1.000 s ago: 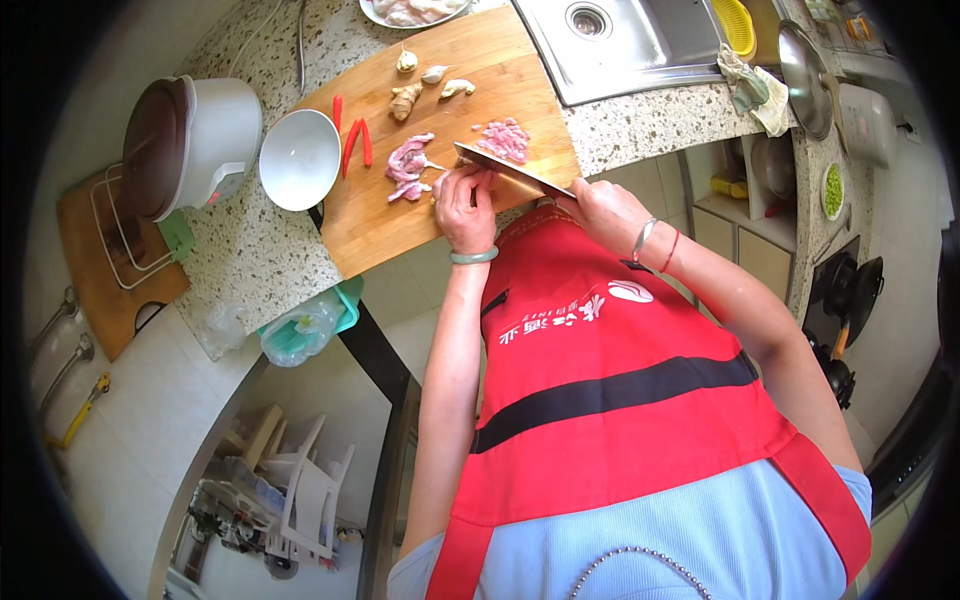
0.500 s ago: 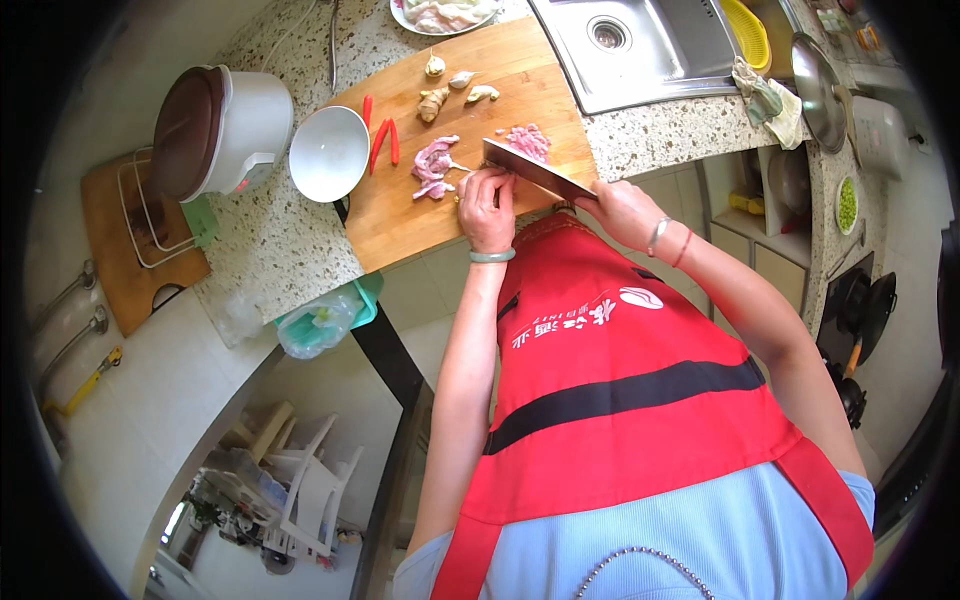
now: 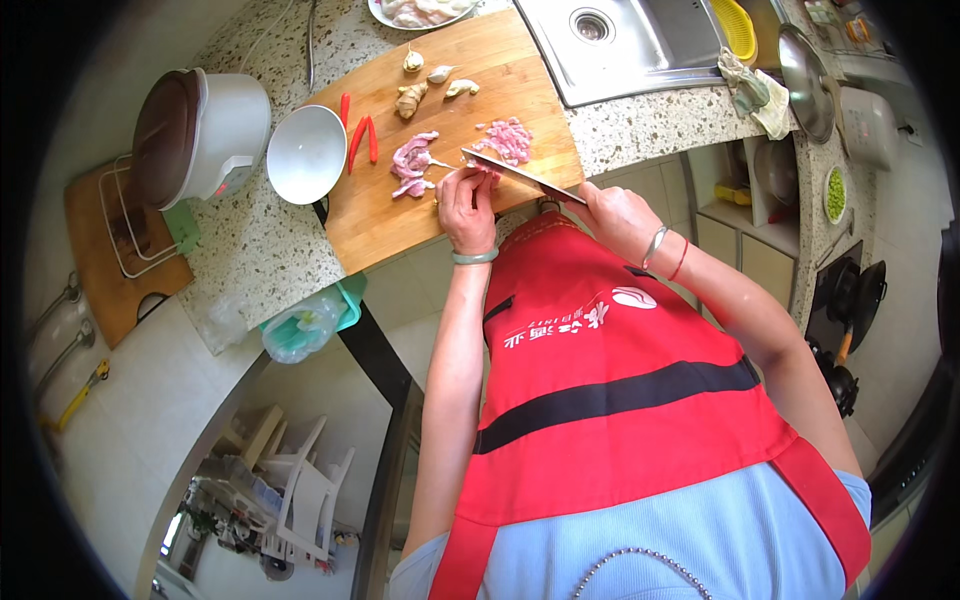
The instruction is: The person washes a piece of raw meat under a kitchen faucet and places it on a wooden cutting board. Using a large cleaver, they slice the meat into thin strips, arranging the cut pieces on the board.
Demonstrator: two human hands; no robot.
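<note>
My right hand (image 3: 618, 222) grips the handle of a kitchen knife (image 3: 525, 178), its blade pointing left across the near edge of the wooden cutting board (image 3: 460, 215). Curled fingers of my left hand (image 3: 466, 212) press on raw meat right beside the blade; only a pink bit of it shows. Beyond the blade lies a small pile of chopped meat (image 3: 508, 140). Left of it are uncut meat strips (image 3: 412, 162). Further back on the board sit ginger (image 3: 411, 100), a smaller ginger piece (image 3: 462, 88), garlic (image 3: 413, 61) and red chilies (image 3: 363, 140).
A white bowl (image 3: 304, 155) rests at the board's left edge, beside a rice cooker (image 3: 225, 130). Behind the board stands a plate of pale meat (image 3: 420, 12). The steel sink (image 3: 640, 60) is at the back right, with a cloth (image 3: 755, 95) on its near edge.
The knife blade has tilted and now shows more edge-on beside my left fingers. Both hands stay at the board's near edge, while the whole view has shifted slightly.
</note>
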